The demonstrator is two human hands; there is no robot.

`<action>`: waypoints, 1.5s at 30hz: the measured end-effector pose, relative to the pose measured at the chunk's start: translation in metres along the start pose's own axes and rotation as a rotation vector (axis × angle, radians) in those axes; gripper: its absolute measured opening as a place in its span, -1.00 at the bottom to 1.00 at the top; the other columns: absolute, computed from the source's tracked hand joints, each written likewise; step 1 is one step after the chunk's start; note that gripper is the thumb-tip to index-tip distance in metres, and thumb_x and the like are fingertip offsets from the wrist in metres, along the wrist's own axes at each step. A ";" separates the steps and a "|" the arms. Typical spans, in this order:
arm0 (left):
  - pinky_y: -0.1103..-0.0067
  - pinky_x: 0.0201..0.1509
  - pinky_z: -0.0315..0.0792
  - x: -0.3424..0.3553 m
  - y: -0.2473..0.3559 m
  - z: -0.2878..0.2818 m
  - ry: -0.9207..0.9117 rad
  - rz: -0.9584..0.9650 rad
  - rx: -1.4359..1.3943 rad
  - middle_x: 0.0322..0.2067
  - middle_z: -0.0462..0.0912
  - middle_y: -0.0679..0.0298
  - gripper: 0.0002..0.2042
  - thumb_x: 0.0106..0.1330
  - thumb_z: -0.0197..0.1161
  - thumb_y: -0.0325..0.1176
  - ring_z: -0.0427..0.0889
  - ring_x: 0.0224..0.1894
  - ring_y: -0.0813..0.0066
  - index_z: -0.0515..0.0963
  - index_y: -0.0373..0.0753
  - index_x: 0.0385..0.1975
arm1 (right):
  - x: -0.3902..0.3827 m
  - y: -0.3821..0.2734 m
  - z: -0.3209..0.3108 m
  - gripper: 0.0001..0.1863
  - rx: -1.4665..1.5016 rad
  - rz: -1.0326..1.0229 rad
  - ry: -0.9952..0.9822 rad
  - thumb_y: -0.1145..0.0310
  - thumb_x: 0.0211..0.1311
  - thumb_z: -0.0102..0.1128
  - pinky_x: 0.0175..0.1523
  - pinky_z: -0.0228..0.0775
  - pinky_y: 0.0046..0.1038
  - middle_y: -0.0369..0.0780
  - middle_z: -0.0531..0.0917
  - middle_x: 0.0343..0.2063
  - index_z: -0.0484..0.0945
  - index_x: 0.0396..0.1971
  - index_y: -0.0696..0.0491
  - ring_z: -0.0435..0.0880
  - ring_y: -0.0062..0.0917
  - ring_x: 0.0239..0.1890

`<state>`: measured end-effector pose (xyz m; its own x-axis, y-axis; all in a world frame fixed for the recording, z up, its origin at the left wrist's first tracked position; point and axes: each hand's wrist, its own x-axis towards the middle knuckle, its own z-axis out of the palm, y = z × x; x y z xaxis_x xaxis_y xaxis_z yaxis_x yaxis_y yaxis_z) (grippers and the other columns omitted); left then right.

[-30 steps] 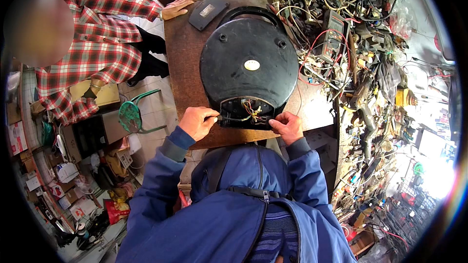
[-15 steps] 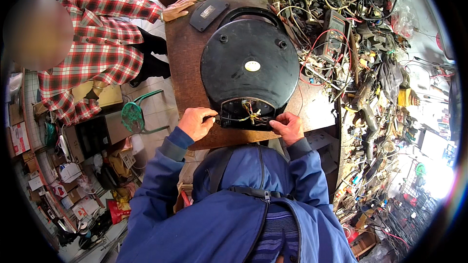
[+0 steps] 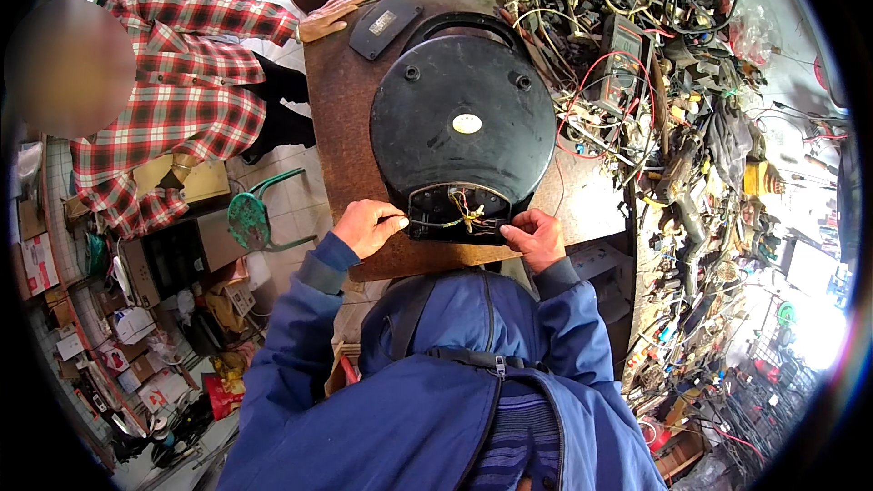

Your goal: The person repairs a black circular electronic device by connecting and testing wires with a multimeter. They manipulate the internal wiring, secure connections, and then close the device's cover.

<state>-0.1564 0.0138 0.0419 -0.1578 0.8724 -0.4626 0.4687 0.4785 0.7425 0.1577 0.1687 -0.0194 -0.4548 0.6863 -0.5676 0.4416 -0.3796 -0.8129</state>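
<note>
A round black electric griddle lies on the table with its underside up and an oval pale label in the middle. At its near end the wiring compartment is uncovered, with a bundle of thin coloured wires inside. My left hand is closed in a pinch by the compartment's left side. Whatever is between its fingertips is too small to make out. My right hand grips the compartment's right corner with thumb and fingers. A dark cover plate lies flat beyond the griddle, to its left.
A multimeter with a red lead sits right of the griddle. Tangled cables and parts heap along the right side. At the left stands a person in a checked shirt, one hand on the brown table. A green stool stands below them.
The whole view has shifted very slightly. My left hand's pinch is turned a little at the compartment's left side; my right hand keeps its hold on the corner.
</note>
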 end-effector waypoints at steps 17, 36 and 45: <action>0.43 -0.32 0.49 0.012 0.005 -0.018 -0.204 0.059 0.066 -0.50 0.65 0.08 -0.82 0.44 0.30 -0.33 0.61 -0.47 0.31 0.66 -0.35 -0.21 | 0.002 0.002 0.000 -0.74 0.026 0.026 -0.020 0.42 0.14 0.53 -0.38 0.54 -0.52 -0.22 0.73 -0.51 0.66 -0.29 0.25 0.68 -0.61 -0.49; 0.47 -0.28 0.54 0.018 0.001 -0.009 -0.121 -0.163 0.084 -0.47 0.73 0.13 -0.78 0.36 0.38 -0.28 0.70 -0.41 0.39 0.71 -0.35 -0.24 | 0.000 -0.010 -0.003 -0.72 0.037 0.033 -0.029 0.41 0.13 0.54 -0.36 0.55 -0.52 -0.23 0.72 -0.51 0.65 -0.29 0.25 0.68 -0.60 -0.47; 0.52 -0.15 0.52 0.001 -0.031 0.003 0.245 -0.231 -0.270 -0.34 0.70 0.28 -0.61 0.26 0.51 -0.09 0.64 -0.27 0.54 0.66 -0.36 -0.28 | -0.006 -0.010 -0.007 -0.65 -0.146 -0.041 -0.018 0.22 0.09 0.60 -0.33 0.52 -0.45 -0.19 0.72 -0.54 0.67 -0.42 0.21 0.67 -0.60 -0.46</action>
<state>-0.1688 0.0002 0.0173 -0.4493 0.7216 -0.5267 0.1580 0.6444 0.7482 0.1615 0.1728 -0.0067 -0.4875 0.6879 -0.5377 0.5297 -0.2565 -0.8085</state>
